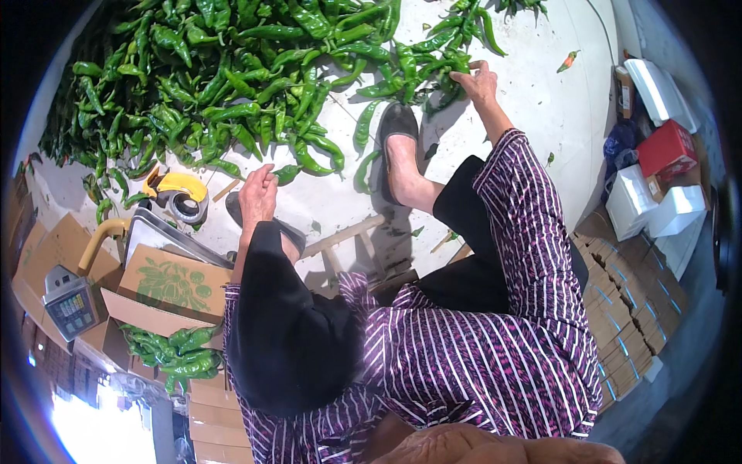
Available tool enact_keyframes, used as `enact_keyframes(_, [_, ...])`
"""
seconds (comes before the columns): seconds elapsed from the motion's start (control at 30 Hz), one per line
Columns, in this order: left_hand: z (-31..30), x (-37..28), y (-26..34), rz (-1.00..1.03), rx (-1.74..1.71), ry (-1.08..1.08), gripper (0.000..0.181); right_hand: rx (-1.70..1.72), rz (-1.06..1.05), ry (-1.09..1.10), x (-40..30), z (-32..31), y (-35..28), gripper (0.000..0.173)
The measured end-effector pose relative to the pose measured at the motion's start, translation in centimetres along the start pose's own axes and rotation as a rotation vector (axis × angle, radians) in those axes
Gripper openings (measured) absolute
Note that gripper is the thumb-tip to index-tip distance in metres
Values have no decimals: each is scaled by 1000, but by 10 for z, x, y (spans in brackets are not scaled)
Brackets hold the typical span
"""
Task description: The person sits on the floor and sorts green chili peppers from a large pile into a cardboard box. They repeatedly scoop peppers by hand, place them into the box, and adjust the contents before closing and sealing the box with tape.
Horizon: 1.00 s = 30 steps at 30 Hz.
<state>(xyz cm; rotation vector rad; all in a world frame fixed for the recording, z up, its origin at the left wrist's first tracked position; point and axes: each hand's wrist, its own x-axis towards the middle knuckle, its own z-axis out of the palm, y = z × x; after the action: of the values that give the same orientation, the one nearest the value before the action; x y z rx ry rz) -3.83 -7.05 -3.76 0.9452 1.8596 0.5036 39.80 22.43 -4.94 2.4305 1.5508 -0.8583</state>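
A large heap of green peppers (232, 87) covers the pale floor at the upper left and centre. My left hand (259, 191) is above my left shoe, its fingertips at the stem end of a single green pepper (287, 173); whether it grips it cannot be told. My right hand (480, 83) reaches to a smaller cluster of green peppers (452, 61) right of the heap, thumb and fingers at its edge; the hold on any pepper is unclear. A few loose peppers lie beside my right shoe (400, 124).
A yellow tape dispenser (179, 185), a scale with a keypad (71, 304) and an open cardboard box (174, 284) with peppers stand at left. White foam boxes (632, 200), a red box (666, 149) and flattened cardboard (623, 301) are at right. A reddish pepper (568, 61) lies apart.
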Motion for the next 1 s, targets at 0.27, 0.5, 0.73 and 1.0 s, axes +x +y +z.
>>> enact_keyframes(0.27, [0,-7,-10,-223,-93,33,31,912,-84,-674,-3,-21,-46,55])
enact_keyframes(0.5, [-2,-2,-15,-264,-142,34,31,702,-203,-256,-5,-42,-81,51])
enact_keyframes(0.73, [1,-2,-23,-253,-234,97,30,644,246,-300,14,10,-3,44])
enact_keyframes(1.0, [-3,-4,-8,-220,-233,104,27,840,143,-226,-8,44,-53,48])
